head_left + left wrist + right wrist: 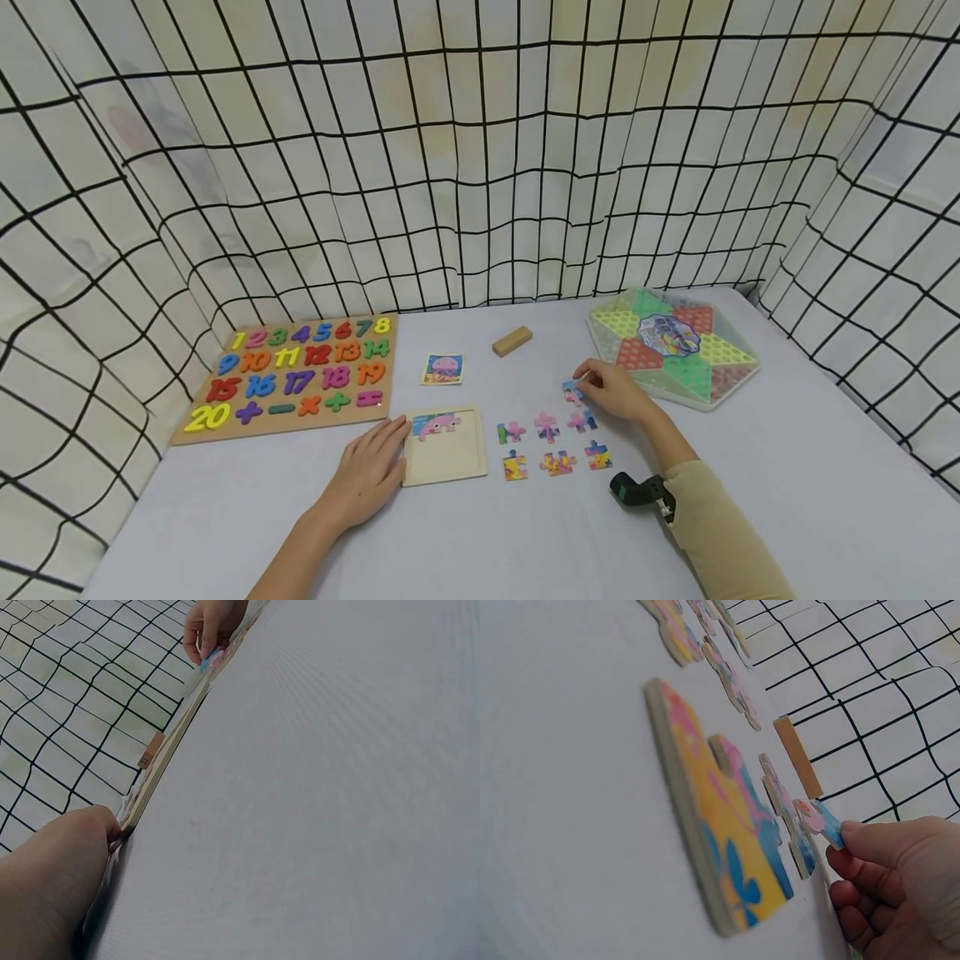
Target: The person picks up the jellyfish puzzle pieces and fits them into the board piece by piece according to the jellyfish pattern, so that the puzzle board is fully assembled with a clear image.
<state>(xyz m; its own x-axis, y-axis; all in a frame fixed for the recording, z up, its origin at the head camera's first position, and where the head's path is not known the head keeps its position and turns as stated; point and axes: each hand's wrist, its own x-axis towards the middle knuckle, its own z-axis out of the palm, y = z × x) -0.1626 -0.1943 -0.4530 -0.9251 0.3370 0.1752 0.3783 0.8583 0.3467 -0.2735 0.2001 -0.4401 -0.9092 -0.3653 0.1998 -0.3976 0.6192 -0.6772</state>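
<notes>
Between thumb and fingertips my right hand pinches a blue and pink jigsaw puzzle piece, above the right end of the loose pieces. My left hand rests at the left edge of a square wooden puzzle tray, its fingers extended along the rim. Fitted pieces with a pink creature on blue fill the tray's top left part. Two rows of loose puzzle pieces lie to the right of the tray. A yellow and blue piece looms large in the right wrist view.
A number board with colourful digits lies at the left. Behind the tray are a small picture card and a wooden block. A hexagonal star-patterned game board sits back right. Black-gridded white netting encloses the table.
</notes>
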